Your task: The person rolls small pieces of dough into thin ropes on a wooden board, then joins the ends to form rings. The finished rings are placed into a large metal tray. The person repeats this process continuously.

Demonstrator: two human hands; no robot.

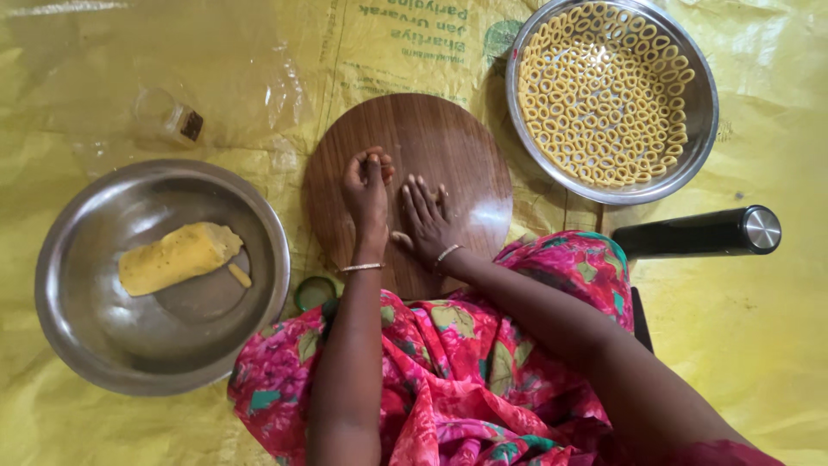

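Note:
My left hand [366, 183] rests on a round brown wooden board [457, 142] with its fingers curled in; I cannot see anything inside it. Just to its right, my right hand [424, 217] lies flat on the board, palm down and fingers spread, and whatever may be under the palm is hidden. A steel bowl [86, 336] at the left holds a lump of yellow dough [177, 257] and a small dough scrap [240, 275]. A wide steel plate [705, 112] at the upper right is filled with several small yellow dough rings [604, 95].
Everything sits on a yellow plastic sheet [759, 328]. A small clear jar [172, 121] lies at the upper left. A green lid [314, 292] sits by the board's near edge. A black cylinder with a steel end [699, 235] lies at the right, beside my pink floral clothing [466, 362].

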